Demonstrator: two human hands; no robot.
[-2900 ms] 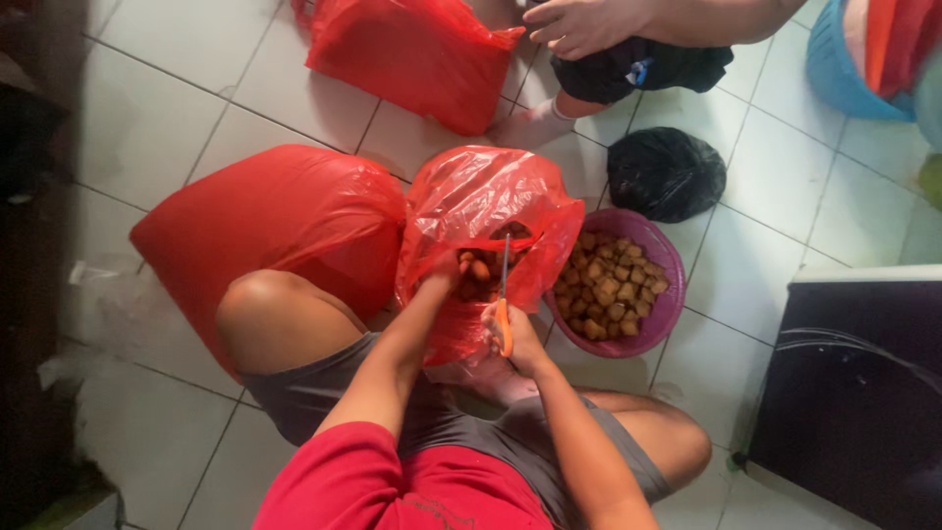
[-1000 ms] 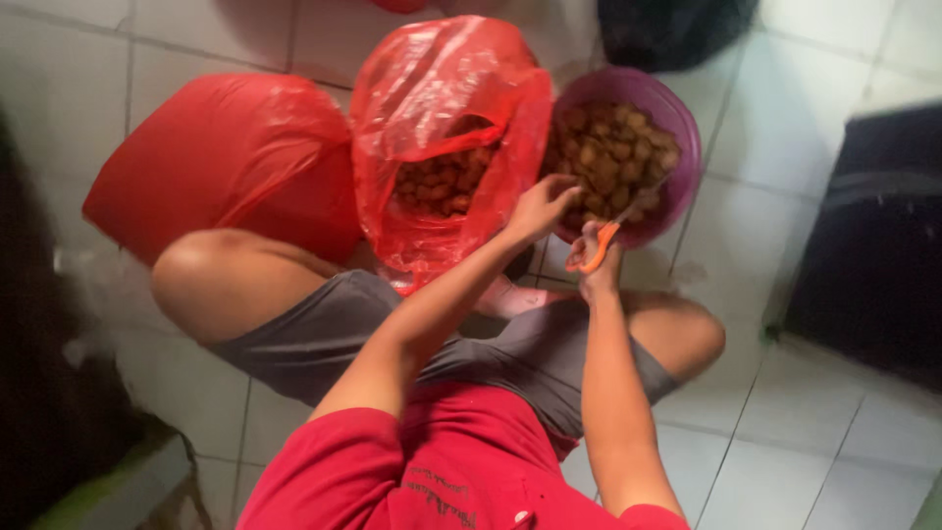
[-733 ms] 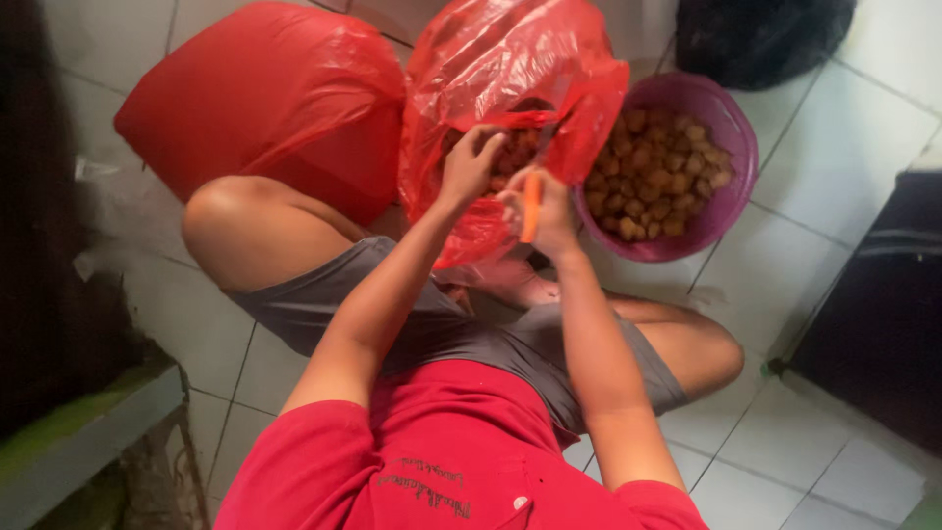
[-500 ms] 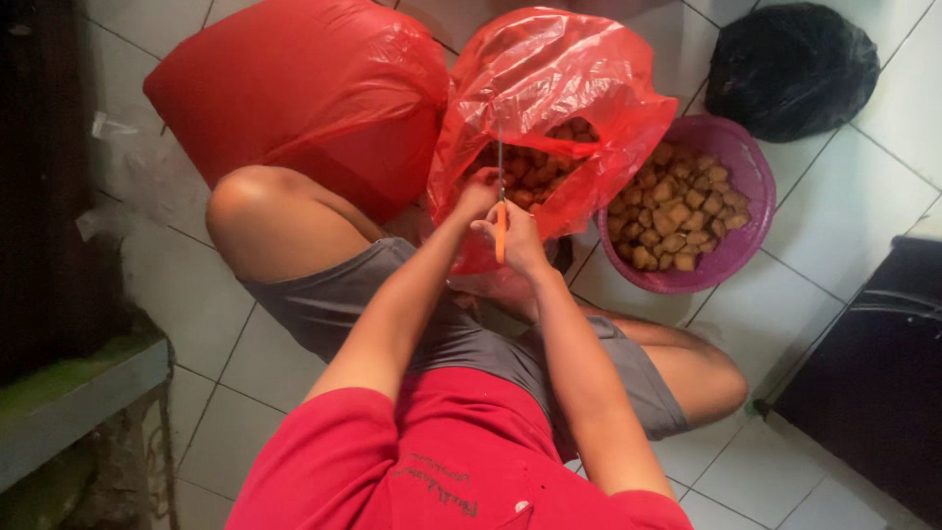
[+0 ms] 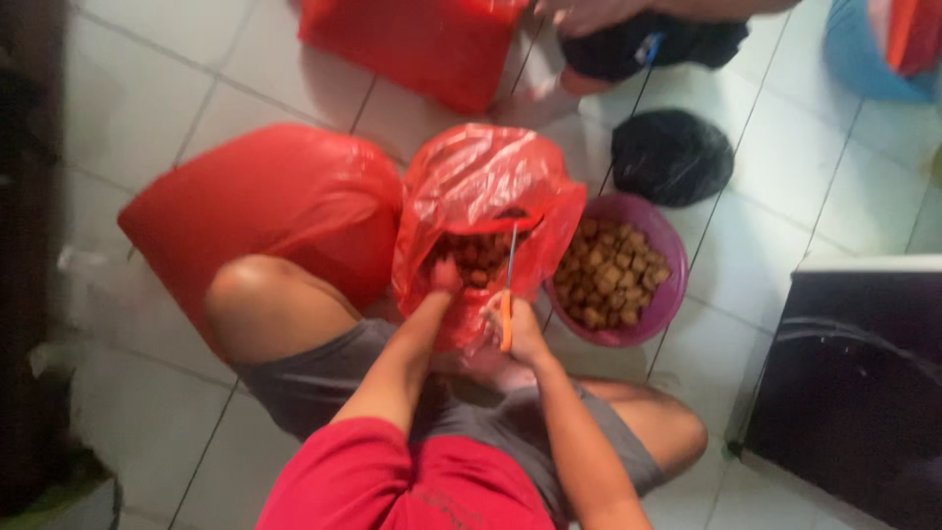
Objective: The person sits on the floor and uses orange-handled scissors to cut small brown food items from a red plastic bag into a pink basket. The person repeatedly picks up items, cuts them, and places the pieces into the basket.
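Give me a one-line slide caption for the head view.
Seated on tile, left hand in red bag, right hand holding knife beside purple bowl.

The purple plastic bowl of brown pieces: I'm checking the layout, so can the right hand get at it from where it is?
Probably yes: the purple plastic bowl sits just beside the right hand, nothing between, though that hand holds an orange-handled knife.

Soft daylight, slight motion blur throughout, glare on glossy plastic, dim left edge.
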